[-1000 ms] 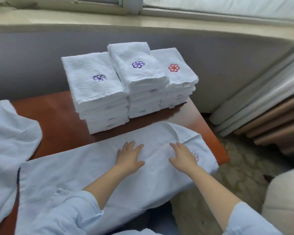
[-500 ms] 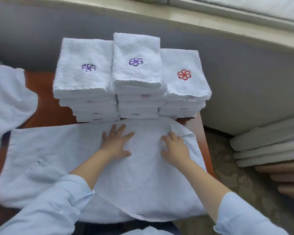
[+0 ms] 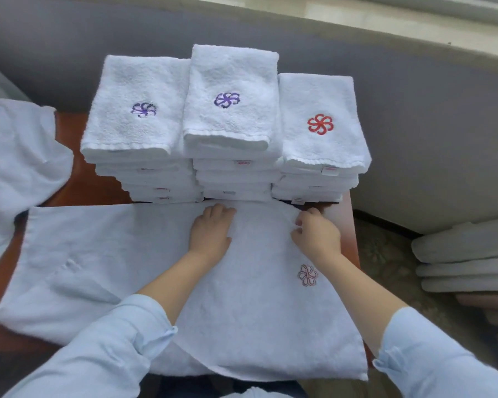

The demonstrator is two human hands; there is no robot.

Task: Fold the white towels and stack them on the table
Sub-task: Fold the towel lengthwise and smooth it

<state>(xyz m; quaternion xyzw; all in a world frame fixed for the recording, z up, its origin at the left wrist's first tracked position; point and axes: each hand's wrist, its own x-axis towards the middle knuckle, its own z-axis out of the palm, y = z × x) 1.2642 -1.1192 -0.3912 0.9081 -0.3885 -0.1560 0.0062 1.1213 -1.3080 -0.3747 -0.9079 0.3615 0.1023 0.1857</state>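
The open towel (image 3: 121, 254) lies on the table (image 3: 78, 185) just in front of three stacks of folded towels (image 3: 230, 116), its long axis running left to right and its emblem end to the right. Both hands have slid from its middle to its far edge. The left hand (image 3: 210, 231) rests flat with fingers together, while the right hand (image 3: 314, 234) now curls and pinches the far right corner, so a fold looks about to start.

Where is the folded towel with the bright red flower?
In the head view, the red-flower towel tops the rightmost stack at the back of the table, beside the purple-flower middle stack, beyond the right hand gripping the flat towel.
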